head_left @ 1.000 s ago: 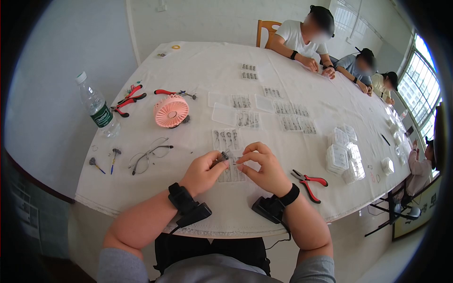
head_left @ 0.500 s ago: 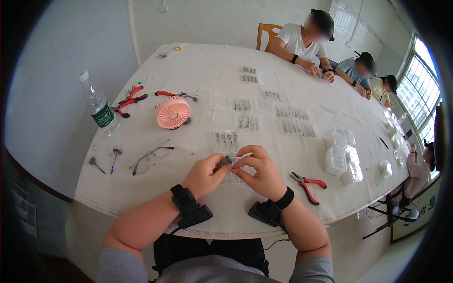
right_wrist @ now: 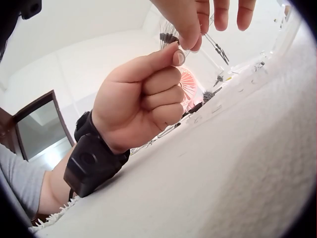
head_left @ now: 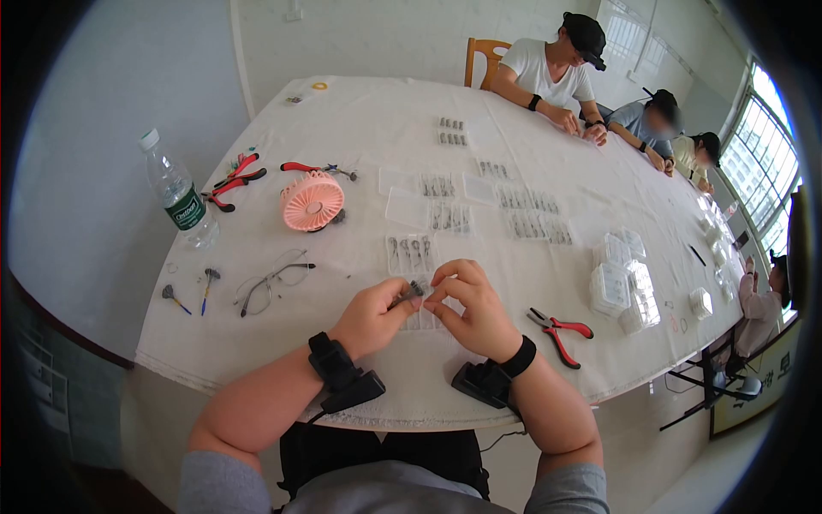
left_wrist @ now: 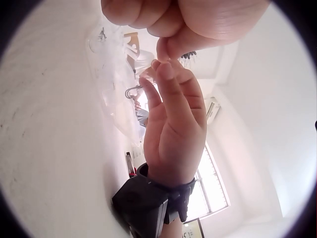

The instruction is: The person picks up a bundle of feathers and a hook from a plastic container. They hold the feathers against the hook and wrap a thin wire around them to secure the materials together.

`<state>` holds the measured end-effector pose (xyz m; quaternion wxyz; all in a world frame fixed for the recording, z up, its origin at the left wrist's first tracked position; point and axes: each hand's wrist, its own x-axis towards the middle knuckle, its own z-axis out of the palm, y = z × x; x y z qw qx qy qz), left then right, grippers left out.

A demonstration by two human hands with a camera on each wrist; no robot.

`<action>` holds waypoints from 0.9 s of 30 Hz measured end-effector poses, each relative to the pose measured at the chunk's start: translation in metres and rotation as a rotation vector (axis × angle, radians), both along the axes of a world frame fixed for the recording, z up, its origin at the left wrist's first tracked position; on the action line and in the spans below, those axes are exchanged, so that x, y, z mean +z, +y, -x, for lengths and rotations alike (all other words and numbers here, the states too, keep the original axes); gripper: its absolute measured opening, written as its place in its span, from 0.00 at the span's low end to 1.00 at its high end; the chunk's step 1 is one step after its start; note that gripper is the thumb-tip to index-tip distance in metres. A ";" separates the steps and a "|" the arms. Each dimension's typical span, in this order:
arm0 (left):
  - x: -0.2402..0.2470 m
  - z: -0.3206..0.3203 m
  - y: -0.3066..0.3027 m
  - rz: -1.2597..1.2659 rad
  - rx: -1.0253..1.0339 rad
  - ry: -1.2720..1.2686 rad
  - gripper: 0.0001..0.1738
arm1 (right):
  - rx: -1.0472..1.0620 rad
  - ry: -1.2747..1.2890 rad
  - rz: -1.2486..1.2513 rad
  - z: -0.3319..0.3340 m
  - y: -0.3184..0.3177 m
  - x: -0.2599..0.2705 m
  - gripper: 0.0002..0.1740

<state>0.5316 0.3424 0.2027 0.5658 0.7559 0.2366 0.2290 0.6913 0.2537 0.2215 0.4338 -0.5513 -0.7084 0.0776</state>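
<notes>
My left hand [head_left: 368, 315] grips a bundle of small dark grey pieces with thin wire ends [right_wrist: 169, 37] between thumb and curled fingers. Beside it, my right hand [head_left: 475, 308] brings thumb and index fingertip together right at the left thumb, its other fingers held more loosely. A thin wire piece [right_wrist: 217, 48] with a dark end shows at the right fingers; the pinch itself is mostly hidden. Under both hands lies a clear compartment box [head_left: 419, 322], partly covered by them. Just beyond, another clear box [head_left: 411, 254] holds several wire pieces in its slots.
More open clear boxes [head_left: 449, 217] lie farther back. Stacked clear boxes [head_left: 611, 287] and red-handled pliers [head_left: 561, 334] are at the right. Eyeglasses [head_left: 272, 279], a pink fan [head_left: 312, 202] and a water bottle [head_left: 180, 199] stand or lie left. Other people sit along the far right side.
My right hand has come left, its fingertips closing from a spread position to meet at the left hand's bundle. The left hand stays nearly in place, still holding the pieces.
</notes>
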 end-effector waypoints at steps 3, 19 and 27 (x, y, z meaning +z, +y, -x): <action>0.001 0.000 0.000 0.014 -0.024 -0.017 0.07 | 0.005 0.004 -0.008 0.000 0.000 0.001 0.05; 0.004 0.001 -0.001 0.056 -0.022 -0.014 0.08 | -0.007 0.015 -0.022 -0.001 -0.002 0.001 0.06; 0.010 0.002 -0.003 0.126 0.007 0.008 0.10 | -0.009 0.033 -0.012 -0.001 -0.003 0.003 0.05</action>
